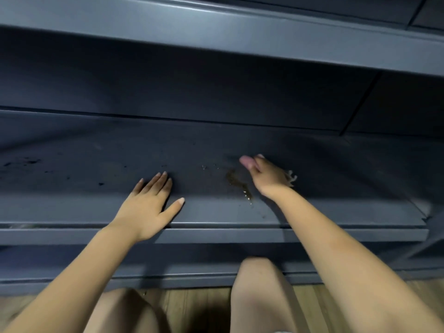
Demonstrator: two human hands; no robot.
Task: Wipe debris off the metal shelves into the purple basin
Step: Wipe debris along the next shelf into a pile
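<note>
A dark blue-grey metal shelf point(96, 150) runs flat and wide across the view, smooth and a bit dusty. Another shelf point(216, 27) hangs above it at 12 o'clock, with a long straight front edge.

The left hand point(150, 207) lies flat on the front part of the shelf, at about 9 o'clock from the middle. Its fingers are straight and spread, and the thumb sticks out to the side. It holds nothing.

The right hand point(266, 175) reaches farther in, at about 3 o'clock from the left hand. Its fingers are curled and blurry. A small whitish, frayed cloth point(292, 179) peeks out from under it at 3 o'clock, so the hand seems to be gripping it, but most of it is hidden.

Between the two hands sits the debris point(240, 185): a brownish, crumbly streak just beside the right hand, at its 8 o'clock. Tiny pale crumbs point(206, 167) lie near it. Black specks point(21, 162) dot the shelf far off at 9 o'clock.

Bare knees point(257, 272) and a pale wood floor point(192, 301) show at 6 o'clock. The purple basin is out of view.
</note>
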